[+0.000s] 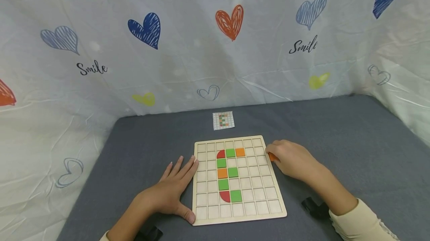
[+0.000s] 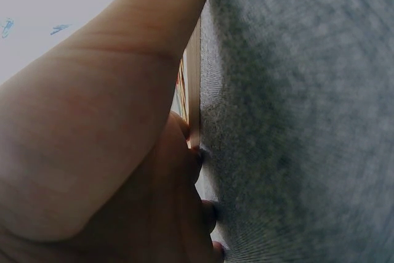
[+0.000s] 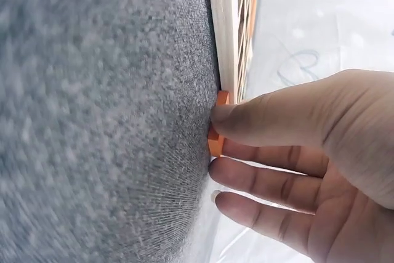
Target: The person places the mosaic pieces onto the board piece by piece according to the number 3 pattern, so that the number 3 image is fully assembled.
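Observation:
A wooden grid board (image 1: 256, 205) lies on the dark cloth, with red, green and orange pieces in some of its cells. My left hand (image 1: 171, 192) is spread at the board's left edge, fingertips at the upper part of that side and thumb at the lower corner. Beside the board's right edge, my right hand (image 1: 292, 158) pinches an orange tile (image 3: 215, 146) low over the cloth. The thumb lies on the tile's near face in the right wrist view, with fingers behind it. Red rounded pieces (image 1: 225, 196) sit at the top and bottom of the coloured column.
A small printed card (image 1: 223, 120) with a coloured grid pattern lies beyond the board. Behind the table (image 1: 161, 132) hangs a pale sheet (image 1: 188, 58) with hearts and lettering. Dark straps (image 1: 315, 208) show under both wrists.

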The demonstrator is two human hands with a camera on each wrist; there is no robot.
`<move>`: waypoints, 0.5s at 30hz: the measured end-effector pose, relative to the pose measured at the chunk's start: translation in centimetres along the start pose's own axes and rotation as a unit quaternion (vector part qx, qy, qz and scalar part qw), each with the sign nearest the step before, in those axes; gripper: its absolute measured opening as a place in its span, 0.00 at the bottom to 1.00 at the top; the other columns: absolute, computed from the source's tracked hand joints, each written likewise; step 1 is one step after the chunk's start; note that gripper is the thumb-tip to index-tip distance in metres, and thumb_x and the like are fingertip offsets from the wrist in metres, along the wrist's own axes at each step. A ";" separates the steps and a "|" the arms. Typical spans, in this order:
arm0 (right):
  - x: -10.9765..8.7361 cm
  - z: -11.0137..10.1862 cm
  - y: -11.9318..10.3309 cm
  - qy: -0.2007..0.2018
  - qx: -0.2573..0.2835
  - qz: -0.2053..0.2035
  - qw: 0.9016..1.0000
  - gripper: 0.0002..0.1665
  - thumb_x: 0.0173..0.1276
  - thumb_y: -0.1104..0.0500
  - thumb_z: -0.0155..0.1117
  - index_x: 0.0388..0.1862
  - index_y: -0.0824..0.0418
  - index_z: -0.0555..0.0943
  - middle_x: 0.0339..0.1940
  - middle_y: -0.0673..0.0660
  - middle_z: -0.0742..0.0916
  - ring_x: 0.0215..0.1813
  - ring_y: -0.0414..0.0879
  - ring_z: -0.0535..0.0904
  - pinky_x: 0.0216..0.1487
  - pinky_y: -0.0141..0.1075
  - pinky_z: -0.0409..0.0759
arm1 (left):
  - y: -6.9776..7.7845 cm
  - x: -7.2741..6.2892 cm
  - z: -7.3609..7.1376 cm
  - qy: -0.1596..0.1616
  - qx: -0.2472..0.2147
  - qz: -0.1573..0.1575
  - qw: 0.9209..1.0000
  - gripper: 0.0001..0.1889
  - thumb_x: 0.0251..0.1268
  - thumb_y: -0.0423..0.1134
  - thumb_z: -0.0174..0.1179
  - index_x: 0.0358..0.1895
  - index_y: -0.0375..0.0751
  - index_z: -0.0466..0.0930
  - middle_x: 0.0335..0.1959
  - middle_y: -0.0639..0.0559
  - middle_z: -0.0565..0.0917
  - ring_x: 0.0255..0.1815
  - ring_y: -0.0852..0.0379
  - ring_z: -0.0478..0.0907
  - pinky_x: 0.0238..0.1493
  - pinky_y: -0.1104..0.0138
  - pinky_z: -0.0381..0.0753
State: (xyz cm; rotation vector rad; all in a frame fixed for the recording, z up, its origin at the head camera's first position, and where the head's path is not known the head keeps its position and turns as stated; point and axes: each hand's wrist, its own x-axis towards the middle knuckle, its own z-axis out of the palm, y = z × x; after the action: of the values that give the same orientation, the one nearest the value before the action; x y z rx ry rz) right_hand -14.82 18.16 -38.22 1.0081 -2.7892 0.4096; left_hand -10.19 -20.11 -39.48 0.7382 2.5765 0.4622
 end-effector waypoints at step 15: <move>-0.1 -0.6 -0.3 -0.012 0.008 0.000 1.000 0.15 0.55 0.75 0.70 0.38 0.60 0.83 0.24 0.45 0.74 0.26 0.39 0.65 0.26 0.33 0.67 | -0.1 0.0 0.0 -0.001 0.005 -0.003 1.000 0.75 0.32 0.81 0.66 0.83 0.50 0.36 0.83 0.52 0.36 0.80 0.40 0.26 0.73 0.39 0.30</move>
State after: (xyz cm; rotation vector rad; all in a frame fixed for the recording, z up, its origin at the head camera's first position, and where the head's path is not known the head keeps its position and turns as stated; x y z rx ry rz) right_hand -14.48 18.18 -37.65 1.0226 -2.8112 0.4243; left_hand -10.23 -20.12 -39.53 0.7328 2.5801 0.4465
